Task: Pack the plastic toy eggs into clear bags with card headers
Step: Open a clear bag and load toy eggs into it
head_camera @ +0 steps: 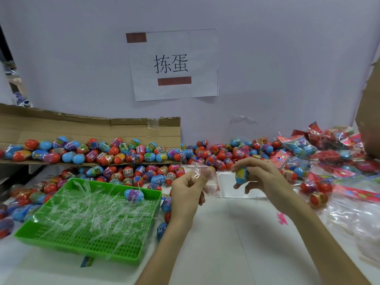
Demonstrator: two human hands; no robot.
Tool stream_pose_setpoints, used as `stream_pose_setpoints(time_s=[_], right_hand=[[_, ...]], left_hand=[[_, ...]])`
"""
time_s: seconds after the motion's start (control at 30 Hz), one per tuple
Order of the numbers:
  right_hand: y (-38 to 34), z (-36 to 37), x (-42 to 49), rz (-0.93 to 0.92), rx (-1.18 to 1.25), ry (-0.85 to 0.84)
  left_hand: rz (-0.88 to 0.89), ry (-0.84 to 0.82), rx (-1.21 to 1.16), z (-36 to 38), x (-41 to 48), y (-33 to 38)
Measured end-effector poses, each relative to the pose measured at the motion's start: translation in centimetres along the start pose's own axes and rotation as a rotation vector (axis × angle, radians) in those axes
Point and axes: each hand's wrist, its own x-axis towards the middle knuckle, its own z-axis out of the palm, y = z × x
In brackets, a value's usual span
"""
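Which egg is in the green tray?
The blue-purple egg at the tray's far right corner; every other egg lies outside it.

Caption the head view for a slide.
Left hand pinches a clear bag while right hand holds a blue egg.

View: single head-worn wide-angle camera.
Facing: forward and down, wall sign (173, 64) at upper centre.
Nearness: close; left hand (188, 191) and right hand (264, 178) at lower centre.

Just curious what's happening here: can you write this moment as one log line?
left hand: pinches clear bag | right hand: holds blue egg | status: egg not yet in bag
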Motion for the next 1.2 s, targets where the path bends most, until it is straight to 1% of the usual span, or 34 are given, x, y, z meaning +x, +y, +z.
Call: stream_pose_setpoints(time_s=[0.07, 0.13, 0.2, 0.27, 0.3, 0.37, 0.47, 0.53, 0.57, 0.6, 0.67, 0.7, 0.73, 0.8, 0.87, 0.93, 0.97, 1.03, 1.07, 1.1, 1.2], right_hand=[[-0.2, 1.7, -0.2, -0.03, -0.054, -0.013], [-0.2, 3.6, -0.6, -0.056, -0.111, -0.083], [0.2, 5.0, -1.0, -0.117, -0.222, -0.148], [0.8, 5.7, -1.2, -0.209, -0.321, -0.152], [0.8, 5.8, -1.2, -0.235, -0.312, -0.137], [0.6, 5.7, -1.1, -0.237, -0.22, -0.083], [0.1, 5.0, -0.6, -0.216, -0.096, 0.115], [-0.2, 4.4, -0.4, -0.156, 0.072, 0.215], [-0.3, 4.0, -0.4, -0.111, 0.163, 0.22], [-0.4, 3.7, -0.4, -0.073, 0.242, 0.186], [-0.6, 3.5, -0.4, -0.026, 0.353, 0.056], [-0.6, 3.6, -0.5, -0.004, 0.383, -0.019], [-0.6, 3.8, -0.5, 0.021, 0.392, -0.09], [-0.4, 4.4, -0.7, 0.064, 0.34, -0.196], [-0.1, 5.1, -0.7, 0.08, 0.249, -0.228], [0.2, 5.5, -0.6, 0.12, 0.167, -0.164], [0.3, 5.6, -0.6, 0.138, 0.112, -0.117], [0.4, 5.5, -0.4, 0.139, -0.007, -0.042], [0.4, 5.4, -0.4, 0.128, -0.028, -0.013], [0.4, 5.3, -0.4, 0.115, -0.012, 0.021], [-0.1, 4.7, -0.3, 0.034, 0.144, 0.139]], left_hand=[[0.04, 0.005, 0.026, 0.2, -0.2, -0.1], [0.098, -0.001, 0.053, 0.4, -0.3, -0.3], [0.144, -0.013, 0.066, 0.4, -0.4, -0.5], [0.158, -0.038, 0.057, 0.4, -0.4, -0.4], [0.155, -0.071, 0.045, 0.3, -0.5, -0.1], [0.141, -0.17, -0.009, 0.3, -0.6, 0.4], [0.083, -0.289, -0.126, 0.4, -0.7, 0.7], [-0.012, -0.329, -0.123, 0.3, -0.6, 0.7], [-0.09, -0.352, -0.086, 0.4, -0.6, 0.7], [-0.183, -0.383, -0.042, 0.4, -0.7, 0.7], [-0.349, -0.452, 0.013, 0.8, -0.8, 0.5], [-0.386, -0.476, 0.005, 0.9, -0.9, 0.2], [-0.384, -0.483, -0.021, 1.1, -0.9, 0.0], [-0.315, -0.444, -0.099, 1.2, -1.0, 0.0], [-0.246, -0.279, -0.225, 1.1, -0.7, 0.1], [-0.2, -0.113, -0.362, 0.7, -0.3, 0.3], [-0.182, -0.057, -0.387, 0.5, -0.1, 0.5], [-0.162, 0.004, -0.378, 0.1, 0.0, 0.7], [-0.161, 0.017, -0.378, 0.0, 0.0, 0.8], [-0.167, 0.028, -0.385, -0.1, -0.1, 0.8], [-0.208, 0.088, -0.428, 0.1, -0.1, 0.9]])
